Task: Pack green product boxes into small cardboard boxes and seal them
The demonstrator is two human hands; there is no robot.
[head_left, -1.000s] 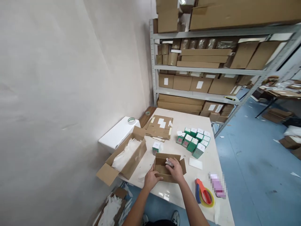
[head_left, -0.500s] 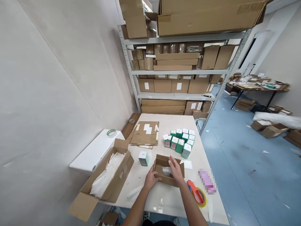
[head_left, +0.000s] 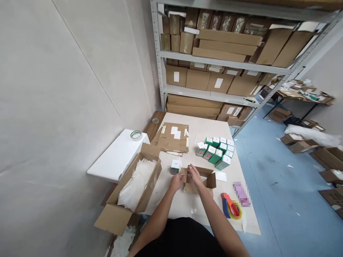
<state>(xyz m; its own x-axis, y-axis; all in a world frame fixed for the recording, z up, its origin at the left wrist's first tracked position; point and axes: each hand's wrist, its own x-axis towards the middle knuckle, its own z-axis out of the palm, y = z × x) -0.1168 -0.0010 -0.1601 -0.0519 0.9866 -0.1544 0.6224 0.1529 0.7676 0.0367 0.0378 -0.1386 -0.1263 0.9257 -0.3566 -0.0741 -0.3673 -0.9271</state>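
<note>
A small open cardboard box (head_left: 211, 181) stands near the front of the white table, some white filling just showing inside. My left hand (head_left: 177, 181) pinches the raised flap at its left end. Over that same end reaches my right hand (head_left: 195, 175), its fingers closed against the inner side of the flap and wall; the fingertips are partly hidden. Just beyond my left hand is a single green-and-white carton (head_left: 175, 166). Several similar green cartons (head_left: 215, 156) are grouped farther back on the right.
A long carton of white paper (head_left: 157, 170) sits at the left by a white ledge with a tape roll (head_left: 135, 134). Flattened cardboard (head_left: 173, 141) lies behind. At right are a red tape dispenser (head_left: 230, 206) and a blurred pink item (head_left: 241, 194). A loaded shelf rack (head_left: 187, 89) stands beyond.
My view has tilted down and turned left. My left hand has moved from the box's front left corner to its left flap, and my right hand from inside the box to its left end.
</note>
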